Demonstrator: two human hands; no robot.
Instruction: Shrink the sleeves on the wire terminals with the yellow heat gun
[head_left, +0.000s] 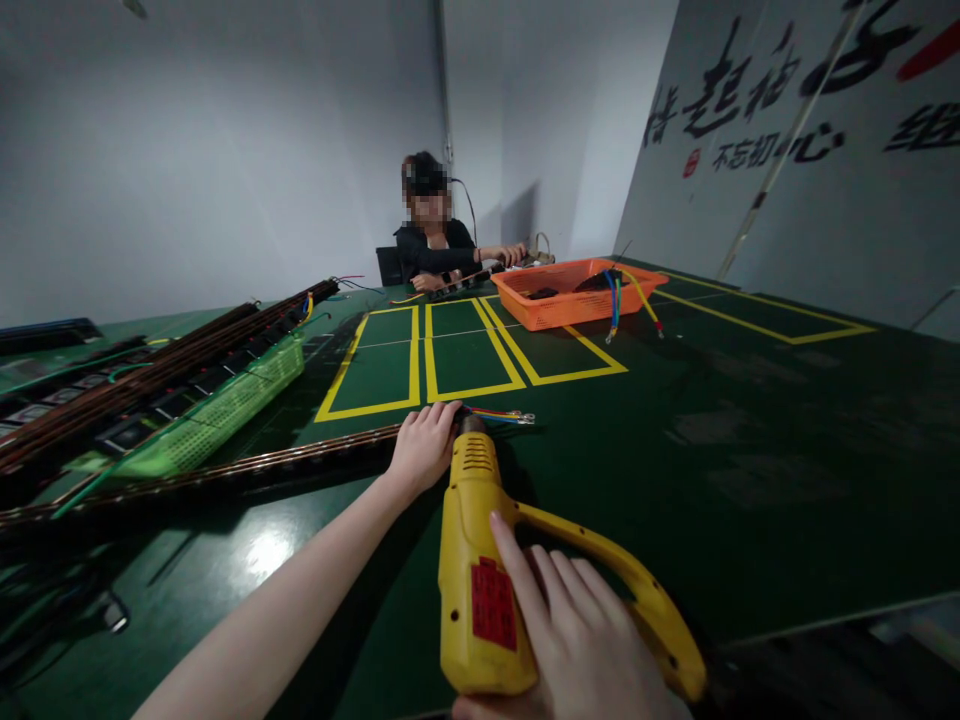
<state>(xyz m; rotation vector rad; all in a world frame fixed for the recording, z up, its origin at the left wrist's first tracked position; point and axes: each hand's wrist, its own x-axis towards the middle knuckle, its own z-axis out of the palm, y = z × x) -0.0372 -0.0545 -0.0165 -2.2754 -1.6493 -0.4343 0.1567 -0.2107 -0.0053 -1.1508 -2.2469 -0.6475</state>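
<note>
A yellow heat gun (469, 540) with a red label lies under my right hand (570, 620), its nozzle pointing away from me. My right hand is closed around the gun's body from the right, the index finger along its side. My left hand (426, 440) is closed over the far end of a long dark strip with copper-coloured rails (315, 455), right beside the nozzle. Out past my left fingertips stick red, yellow and blue wires (510, 416) with metal terminals. The nozzle and my fingers partly hide where the wires join the strip.
Left on the green table (750, 520) are a light green basket (217, 420) and several similar strips (165, 370). An orange basket (555, 310) with dark parts and hanging wires stands farther back. Yellow tape rectangles (371, 413) mark the tabletop. Another person (439, 245) works at the far side.
</note>
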